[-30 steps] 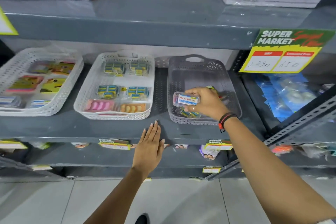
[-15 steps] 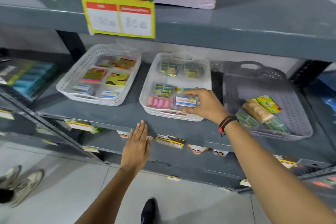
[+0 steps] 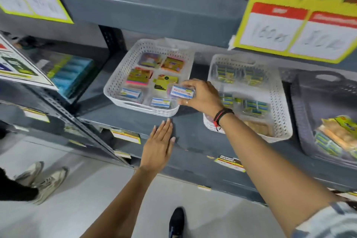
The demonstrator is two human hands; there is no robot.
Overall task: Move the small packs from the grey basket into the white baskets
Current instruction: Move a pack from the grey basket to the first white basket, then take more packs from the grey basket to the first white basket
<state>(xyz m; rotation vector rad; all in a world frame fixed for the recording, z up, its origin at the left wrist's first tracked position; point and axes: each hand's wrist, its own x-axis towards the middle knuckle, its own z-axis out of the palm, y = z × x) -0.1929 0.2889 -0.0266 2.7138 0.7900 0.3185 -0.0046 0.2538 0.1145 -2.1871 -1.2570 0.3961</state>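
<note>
My right hand [image 3: 202, 96] grips a small clear pack with a blue and white label [image 3: 182, 92] over the right edge of the left white basket [image 3: 116, 87], which holds several coloured packs. A second white basket [image 3: 280, 114] with small packs stands to its right, partly behind my wrist. The grey basket [image 3: 303, 121] at the far right holds a few yellow and green packs. My left hand [image 3: 159, 145] lies flat, fingers together, on the front edge of the grey shelf [image 3: 193, 137].
An upper shelf with yellow price signs [image 3: 295, 31] hangs just above the baskets. A slanted shelf with blue packs [image 3: 73, 75] is at the left. Another person's shoes [image 3: 44, 177] stand on the floor at lower left; my own shoe [image 3: 176, 222] is below.
My right hand has carried the pack leftward, from the grey basket past the middle white basket to the left white basket. My view swung left with it. My left hand stays on the shelf edge.
</note>
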